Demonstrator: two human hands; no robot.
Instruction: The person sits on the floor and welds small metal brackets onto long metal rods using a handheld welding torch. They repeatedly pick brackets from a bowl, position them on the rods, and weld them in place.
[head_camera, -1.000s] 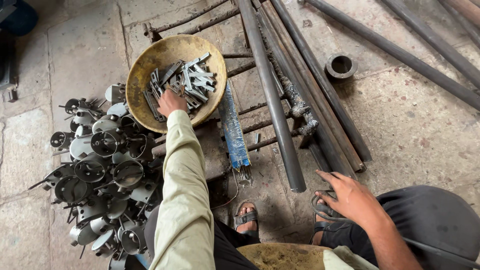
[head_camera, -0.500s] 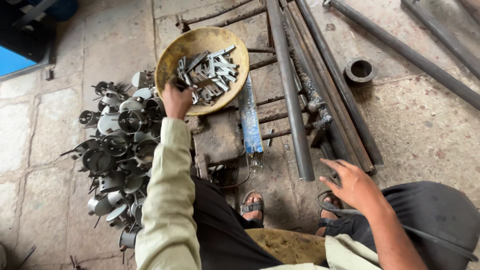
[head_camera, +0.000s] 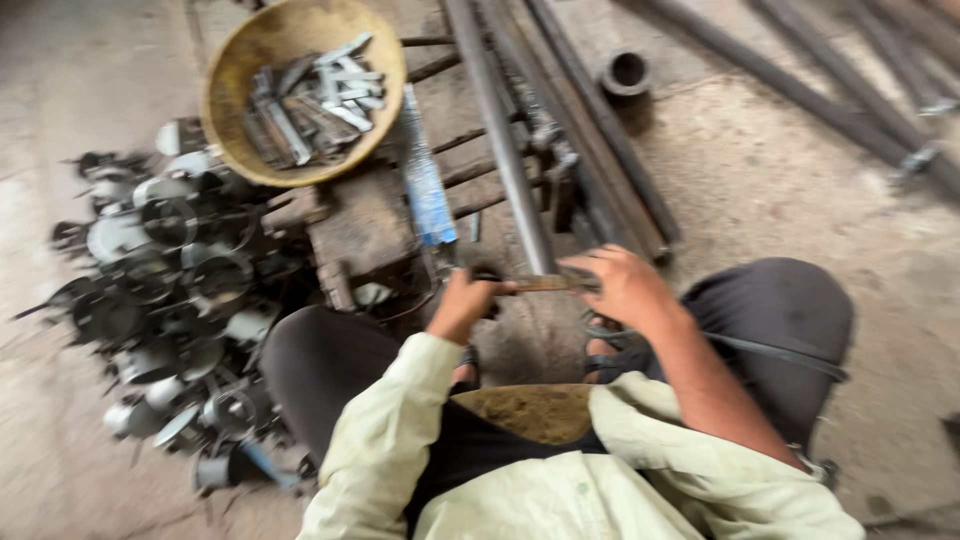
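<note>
Holding a short flat metal strip between both hands, I sit low over the work, knees apart. My left hand is closed around the strip's near end; my right hand is curled over its far end, fingers wrapped on top. The strip lies level, just above the long steel pipe that runs away from me. To my left, the yellow bowl holds a good many loose strips of the same kind, which I judge to be stock not yet worked. Further left, a heap of round ring-shaped metal parts covers the floor; these look like finished pieces. Motion blur hides finer detail, so whether the strip touches the pipe I cannot tell.
</note>
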